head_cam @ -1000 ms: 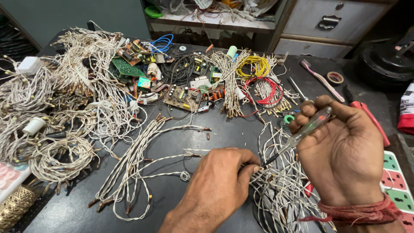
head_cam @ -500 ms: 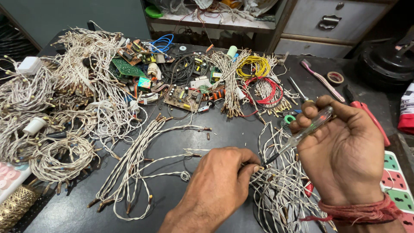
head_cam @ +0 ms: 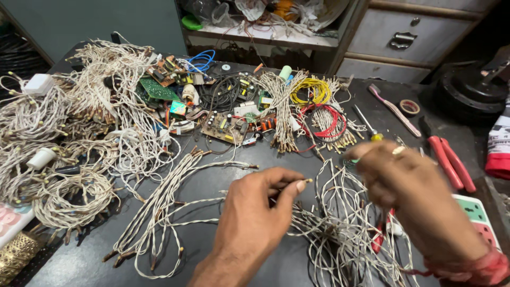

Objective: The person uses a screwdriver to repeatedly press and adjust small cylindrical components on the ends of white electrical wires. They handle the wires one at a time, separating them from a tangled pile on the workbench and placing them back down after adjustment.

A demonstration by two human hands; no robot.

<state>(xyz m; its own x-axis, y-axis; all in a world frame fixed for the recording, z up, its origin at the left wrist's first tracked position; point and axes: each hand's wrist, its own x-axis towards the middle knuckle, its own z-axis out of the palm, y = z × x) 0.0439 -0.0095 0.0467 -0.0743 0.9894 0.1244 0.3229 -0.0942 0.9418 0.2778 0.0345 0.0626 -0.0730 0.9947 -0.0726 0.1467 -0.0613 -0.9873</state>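
- The left hand (head_cam: 249,223) pinches a small bulb on the end of a white twisted wire lead (head_cam: 297,183) between thumb and forefinger, over the dark bench (head_cam: 212,180).
- The right hand (head_cam: 411,204) is blurred; its grip cannot be told.
- A loose wire bunch (head_cam: 340,234) lies beneath both hands; many coiled strings (head_cam: 69,199) sit at left, apparently untouched.
- A red-and-white printed card (head_cam: 10,226) lies at the left edge, a green-and-pink one (head_cam: 478,220) at right.

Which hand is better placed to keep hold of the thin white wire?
Probably the left hand: its fingertips already pinch the white wire. The right hand is blurred above the wire bundle.
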